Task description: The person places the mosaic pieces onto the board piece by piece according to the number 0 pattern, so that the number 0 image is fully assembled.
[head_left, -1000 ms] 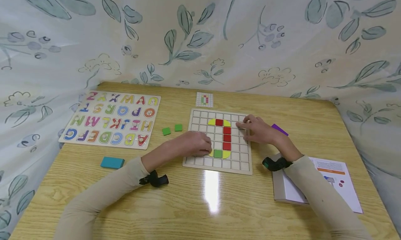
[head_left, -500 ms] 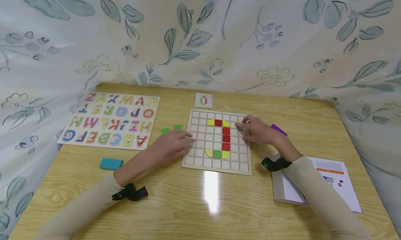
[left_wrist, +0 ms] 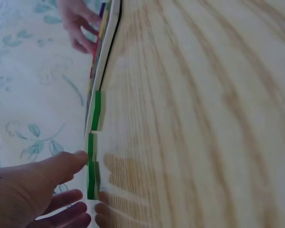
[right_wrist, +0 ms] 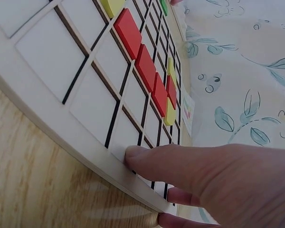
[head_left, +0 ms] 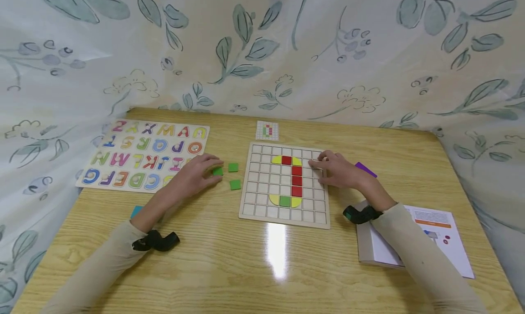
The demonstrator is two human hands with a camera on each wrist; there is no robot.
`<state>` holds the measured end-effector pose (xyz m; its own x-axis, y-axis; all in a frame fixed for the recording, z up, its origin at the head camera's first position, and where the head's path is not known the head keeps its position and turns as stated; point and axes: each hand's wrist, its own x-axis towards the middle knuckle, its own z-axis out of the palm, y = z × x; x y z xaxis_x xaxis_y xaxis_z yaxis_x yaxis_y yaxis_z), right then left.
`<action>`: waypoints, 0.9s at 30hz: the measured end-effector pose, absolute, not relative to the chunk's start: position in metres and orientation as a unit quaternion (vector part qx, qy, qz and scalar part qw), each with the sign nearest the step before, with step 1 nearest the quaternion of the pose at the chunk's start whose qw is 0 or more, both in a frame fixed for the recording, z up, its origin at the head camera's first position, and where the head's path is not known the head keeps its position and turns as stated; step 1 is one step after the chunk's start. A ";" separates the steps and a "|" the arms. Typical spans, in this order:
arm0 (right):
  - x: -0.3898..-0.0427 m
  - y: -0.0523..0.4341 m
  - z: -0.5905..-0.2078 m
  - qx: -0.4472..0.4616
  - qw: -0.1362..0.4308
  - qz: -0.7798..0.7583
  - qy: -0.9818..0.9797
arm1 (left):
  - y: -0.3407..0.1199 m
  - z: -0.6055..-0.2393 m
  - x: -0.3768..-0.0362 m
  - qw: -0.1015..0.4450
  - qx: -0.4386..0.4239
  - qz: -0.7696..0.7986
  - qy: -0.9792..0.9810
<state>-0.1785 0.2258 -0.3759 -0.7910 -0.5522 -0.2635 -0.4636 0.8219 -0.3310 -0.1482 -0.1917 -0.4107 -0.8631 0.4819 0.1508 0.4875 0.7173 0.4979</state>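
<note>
My left hand (head_left: 194, 176) is over the table left of the grid board. Its thumb and fingers are spread beside a green square tile (head_left: 218, 171); in the left wrist view the thumb comes close to the green tiles (left_wrist: 90, 180), and whether it touches one I cannot tell. Two more green tiles lie loose, one farther back (head_left: 233, 167) and one nearer (head_left: 235, 184). The wooden grid board (head_left: 256, 211) bears red, yellow and green pieces. On its right edge rests my right hand (head_left: 339, 171), the thumb (right_wrist: 147, 156) touching a bare square, with nothing held.
A small pattern card (head_left: 267, 131) lies behind the board. At the left is an alphabet puzzle board (head_left: 139, 161), with a blue block (head_left: 136, 211) partly hidden by my left arm. A purple piece (head_left: 366, 169) and a white box (head_left: 447, 241) are at the right.
My left hand has moved left from the board's bottom-left yellow piece to the green tiles. A third green tile, nearer the front, now shows. The right hand keeps its place on the board.
</note>
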 end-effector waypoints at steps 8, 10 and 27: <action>-0.180 0.227 -0.377 -0.267 0.182 -0.131 0.937 | -0.191 -0.410 -0.147 0.012 -0.259 -0.256 -0.931; -0.180 0.227 -0.378 -0.268 0.181 -0.131 0.937 | -0.191 -0.410 -0.147 0.014 -0.263 -0.250 -0.932; -0.180 0.227 -0.380 -0.274 0.173 -0.121 0.938 | -0.185 -0.412 -0.149 0.032 -0.266 -0.248 -0.931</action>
